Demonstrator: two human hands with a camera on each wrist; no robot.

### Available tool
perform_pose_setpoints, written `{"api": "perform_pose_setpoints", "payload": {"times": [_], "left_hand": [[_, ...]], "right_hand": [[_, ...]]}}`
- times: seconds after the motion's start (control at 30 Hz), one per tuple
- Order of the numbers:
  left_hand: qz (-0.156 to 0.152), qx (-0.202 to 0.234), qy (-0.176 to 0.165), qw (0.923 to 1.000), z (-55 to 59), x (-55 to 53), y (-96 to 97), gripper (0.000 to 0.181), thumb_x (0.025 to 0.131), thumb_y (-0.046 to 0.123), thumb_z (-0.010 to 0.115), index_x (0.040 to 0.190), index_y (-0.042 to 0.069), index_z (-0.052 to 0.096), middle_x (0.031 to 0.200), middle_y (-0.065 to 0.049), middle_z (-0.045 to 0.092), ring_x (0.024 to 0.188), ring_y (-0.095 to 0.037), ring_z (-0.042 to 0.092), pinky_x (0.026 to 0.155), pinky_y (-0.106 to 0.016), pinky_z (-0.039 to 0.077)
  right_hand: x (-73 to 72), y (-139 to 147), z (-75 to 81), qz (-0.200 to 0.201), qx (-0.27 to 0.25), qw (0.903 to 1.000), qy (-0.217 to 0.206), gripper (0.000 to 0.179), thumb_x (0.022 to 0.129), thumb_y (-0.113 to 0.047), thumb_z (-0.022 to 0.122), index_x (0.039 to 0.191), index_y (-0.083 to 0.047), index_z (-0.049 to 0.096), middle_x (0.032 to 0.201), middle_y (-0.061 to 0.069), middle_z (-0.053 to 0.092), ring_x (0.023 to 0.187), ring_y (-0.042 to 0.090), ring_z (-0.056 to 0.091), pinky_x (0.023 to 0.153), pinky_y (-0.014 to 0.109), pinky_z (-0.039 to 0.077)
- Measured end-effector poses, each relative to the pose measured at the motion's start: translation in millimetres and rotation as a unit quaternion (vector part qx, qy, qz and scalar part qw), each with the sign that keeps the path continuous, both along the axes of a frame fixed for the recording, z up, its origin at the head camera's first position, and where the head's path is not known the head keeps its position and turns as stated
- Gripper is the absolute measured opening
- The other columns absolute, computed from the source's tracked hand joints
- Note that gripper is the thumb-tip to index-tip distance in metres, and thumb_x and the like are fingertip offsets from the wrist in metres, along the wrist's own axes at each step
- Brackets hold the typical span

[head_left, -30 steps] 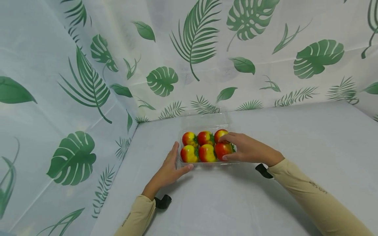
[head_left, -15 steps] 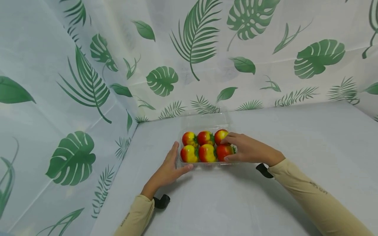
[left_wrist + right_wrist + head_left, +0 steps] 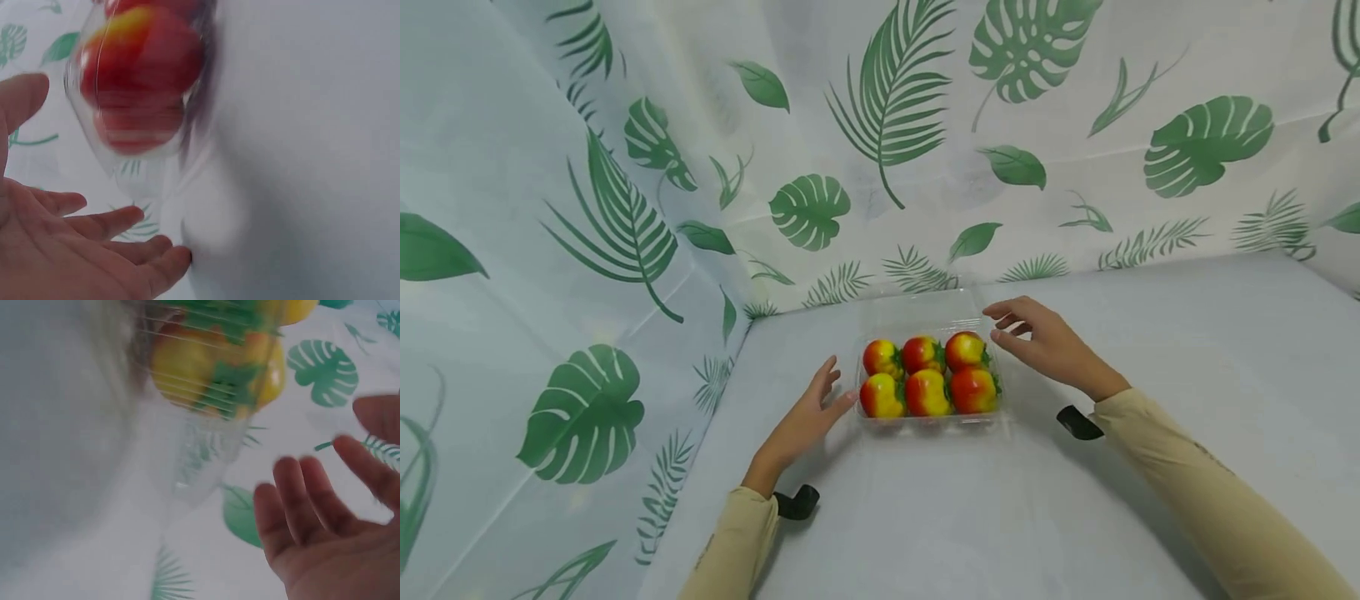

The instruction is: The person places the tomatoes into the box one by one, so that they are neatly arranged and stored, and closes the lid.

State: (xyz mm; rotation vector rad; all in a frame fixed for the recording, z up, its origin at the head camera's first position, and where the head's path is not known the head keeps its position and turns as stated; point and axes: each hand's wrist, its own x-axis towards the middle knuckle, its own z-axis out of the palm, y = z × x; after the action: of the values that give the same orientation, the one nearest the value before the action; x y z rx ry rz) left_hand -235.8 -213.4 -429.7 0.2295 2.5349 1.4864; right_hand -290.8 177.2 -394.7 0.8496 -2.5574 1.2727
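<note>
Several glossy red-and-yellow persimmons (image 3: 928, 392) with green leafy caps fill a clear plastic box (image 3: 934, 419) in two rows. The box's clear lid (image 3: 921, 310) is tipped back behind it. To the left of the box is my left hand (image 3: 801, 423), its fingers relaxed and holding nothing; the thumb tip is very near the box's side, and I cannot tell if it touches. My right hand (image 3: 1051, 343) hovers at the back right corner, loosely bent and holding nothing. Both wrist views show spread, bare palms apart from the box.
The box stands on a white-covered table (image 3: 970, 517). Behind it hangs a white curtain (image 3: 925, 192) printed with green leaves, and the same cloth hangs at the left. Black wrist cameras (image 3: 798, 502) are strapped under both forearms.
My right hand has let go of the front right persimmon and moved up and back. My left hand has drawn away leftward from the box's front left corner.
</note>
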Motion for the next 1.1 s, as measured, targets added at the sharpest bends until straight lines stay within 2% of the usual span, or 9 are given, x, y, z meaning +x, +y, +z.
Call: {"api": "perform_pose_setpoints", "payload": {"times": [0.1,0.2,0.37,0.43,0.57,0.7,0.83,0.93,1.1], "left_hand": [[0.008,0.035,0.000,0.9994,0.0,-12.7,-4.5,0.082,0.111,0.043,0.060,0.173,0.015,0.015,0.171,-0.018,0.033,0.158,-0.040,0.030,0.124,-0.060,0.027],[0.016,0.083,-0.005,0.9964,-1.7,-27.2,-5.4,0.076,0.113,0.038,0.057,0.173,0.014,0.018,0.169,-0.018,0.037,0.154,-0.037,0.038,0.123,-0.055,0.033],[0.000,0.153,-0.019,0.9881,-5.7,-52.9,-3.9,0.075,0.114,0.032,0.056,0.173,0.015,0.015,0.170,-0.017,0.035,0.151,-0.039,0.042,0.123,-0.050,0.035],[-0.015,0.177,-0.027,0.9838,-7.6,-62.6,-2.5,0.075,0.114,0.027,0.055,0.174,0.016,0.011,0.173,-0.015,0.032,0.153,-0.038,0.039,0.124,-0.049,0.033],[-0.044,0.236,-0.049,0.9696,-14.1,-77.5,-2.5,0.074,0.116,0.014,0.049,0.174,0.017,0.004,0.177,-0.010,0.023,0.159,-0.035,0.029,0.128,-0.047,0.024],[-0.058,0.287,-0.061,0.9542,-20.3,-79.5,-3.7,0.075,0.115,0.005,0.046,0.174,0.018,0.002,0.178,-0.008,0.018,0.162,-0.033,0.019,0.129,-0.047,0.019],[-0.054,0.332,-0.056,0.9401,-24.3,-76.7,-0.3,0.074,0.114,-0.002,0.043,0.174,0.013,0.003,0.179,-0.011,0.015,0.162,-0.036,0.018,0.128,-0.048,0.020],[-0.035,0.362,-0.053,0.9300,-24.9,-76.4,5.2,0.072,0.112,-0.006,0.040,0.174,0.012,0.007,0.177,-0.014,0.018,0.160,-0.038,0.024,0.127,-0.047,0.026],[-0.015,0.402,-0.057,0.9136,-24.7,-76.2,13.1,0.069,0.112,-0.008,0.037,0.173,0.012,0.014,0.175,-0.016,0.026,0.158,-0.037,0.026,0.117,-0.031,0.040]], "right_hand": [[-7.7,2,-7.8,-0.028,-0.035,0.9981,-0.043,0.040,0.110,-0.009,0.059,0.147,0.006,0.054,0.144,0.025,0.054,0.123,0.041,0.060,0.104,0.059,0.049],[-13.6,5,-14.7,-0.034,-0.053,0.9934,-0.096,0.048,0.111,-0.010,0.055,0.156,0.003,0.046,0.152,0.028,0.045,0.132,0.046,0.054,0.110,0.061,0.046],[-21.0,11,-25.4,-0.006,-0.080,0.9808,-0.178,0.056,0.112,-0.008,0.052,0.165,-0.003,0.035,0.164,0.029,0.036,0.145,0.050,0.044,0.116,0.065,0.039],[-23.0,13,-29.9,0.015,-0.089,0.9754,-0.201,0.058,0.112,-0.006,0.051,0.167,-0.004,0.031,0.168,0.028,0.032,0.149,0.051,0.040,0.120,0.066,0.032],[-24.7,15,-36.5,0.045,-0.103,0.9664,-0.231,0.062,0.112,-0.008,0.049,0.170,-0.007,0.027,0.173,0.024,0.024,0.153,0.050,0.033,0.123,0.067,0.023],[-24.5,12,-38.5,0.049,-0.106,0.9604,-0.253,0.064,0.112,-0.012,0.049,0.171,-0.013,0.025,0.176,0.018,0.021,0.155,0.047,0.032,0.124,0.068,0.019],[-24.1,10,-40.1,0.048,-0.104,0.9580,-0.263,0.067,0.111,-0.012,0.051,0.172,-0.014,0.024,0.177,0.014,0.018,0.155,0.046,0.032,0.124,0.068,0.019],[-24.5,10,-40.6,0.050,-0.110,0.9585,-0.258,0.068,0.111,-0.011,0.052,0.172,-0.014,0.022,0.178,0.014,0.017,0.155,0.046,0.032,0.124,0.067,0.021],[-25.3,10,-40.9,0.047,-0.118,0.9611,-0.245,0.071,0.110,-0.009,0.052,0.173,-0.014,0.019,0.178,0.014,0.016,0.155,0.047,0.031,0.123,0.067,0.022]]}}
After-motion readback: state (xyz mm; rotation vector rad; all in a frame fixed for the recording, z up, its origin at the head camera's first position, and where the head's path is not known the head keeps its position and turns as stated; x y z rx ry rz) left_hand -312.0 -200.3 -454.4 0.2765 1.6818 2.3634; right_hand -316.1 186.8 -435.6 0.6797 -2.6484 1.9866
